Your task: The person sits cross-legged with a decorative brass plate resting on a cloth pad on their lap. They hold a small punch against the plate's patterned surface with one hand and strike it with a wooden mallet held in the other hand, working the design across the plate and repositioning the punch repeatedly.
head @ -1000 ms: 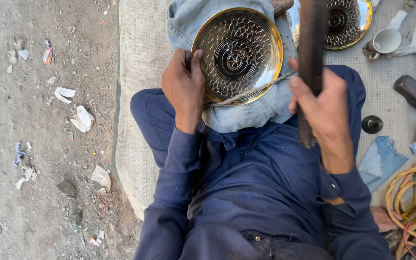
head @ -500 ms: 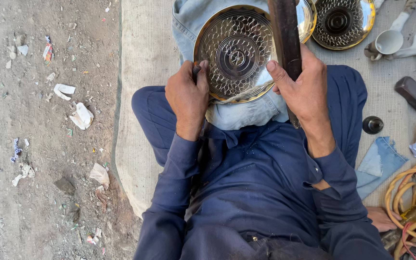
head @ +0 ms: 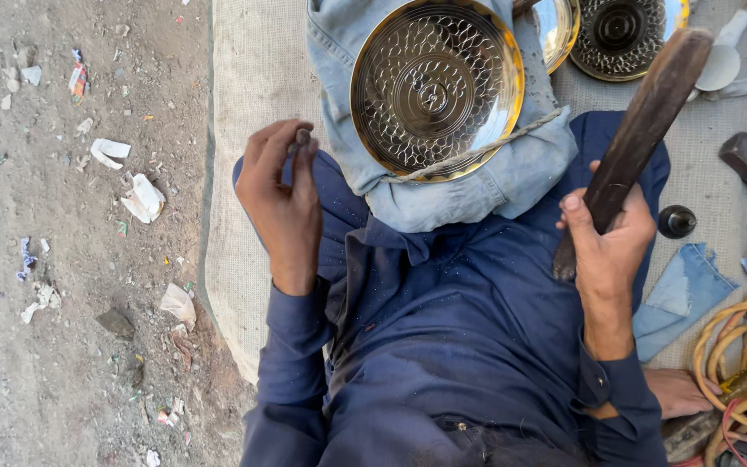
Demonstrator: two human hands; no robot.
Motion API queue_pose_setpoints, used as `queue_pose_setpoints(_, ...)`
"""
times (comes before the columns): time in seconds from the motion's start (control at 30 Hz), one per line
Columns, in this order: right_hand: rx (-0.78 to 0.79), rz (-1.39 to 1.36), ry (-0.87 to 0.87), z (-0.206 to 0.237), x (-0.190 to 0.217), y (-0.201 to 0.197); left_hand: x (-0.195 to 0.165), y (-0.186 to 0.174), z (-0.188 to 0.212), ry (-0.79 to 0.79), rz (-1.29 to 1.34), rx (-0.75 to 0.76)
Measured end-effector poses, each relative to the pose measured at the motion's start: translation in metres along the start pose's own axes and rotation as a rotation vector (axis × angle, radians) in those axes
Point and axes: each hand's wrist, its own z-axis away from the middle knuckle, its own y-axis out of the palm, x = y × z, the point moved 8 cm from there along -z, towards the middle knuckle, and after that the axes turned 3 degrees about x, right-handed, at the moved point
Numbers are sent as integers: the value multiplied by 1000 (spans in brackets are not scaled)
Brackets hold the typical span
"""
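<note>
1. An embossed brass plate (head: pixel 436 86) rests on folded denim cloth (head: pixel 477 186) over the seated person's lap.
2. Right of the plate, the right hand (head: pixel 611 246) grips a dark wooden mallet (head: pixel 637 138).
3. Left of it, the left hand (head: pixel 283 203) pinches a small metal punch (head: pixel 301 138).
4. Beyond the plate lies a second brass dish (head: pixel 620 35).

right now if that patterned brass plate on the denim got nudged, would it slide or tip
The brass plate looks rigid, thin metal, probably light. It rests on bunched denim cloth with a cord across its rim, so it likely stays put. Its polished surface looks slippery to grip.
</note>
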Motion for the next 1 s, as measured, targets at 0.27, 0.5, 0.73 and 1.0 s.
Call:
queue_pose_setpoints(0.27,-50,-177,115,-2,-42,-11,5,68,-16,-325,971,-3)
queue_pose_setpoints(0.5,-49,-227,172,-4,-50,-12,15,101,-20,-382,1014,7)
queue_pose_setpoints(0.73,-47,-105,109,-3,-22,-9,23,102,-18,-362,1021,23)
queue_pose_setpoints(1.0,5,139,-28,0,20,-4,21,103,-18,-349,966,6)
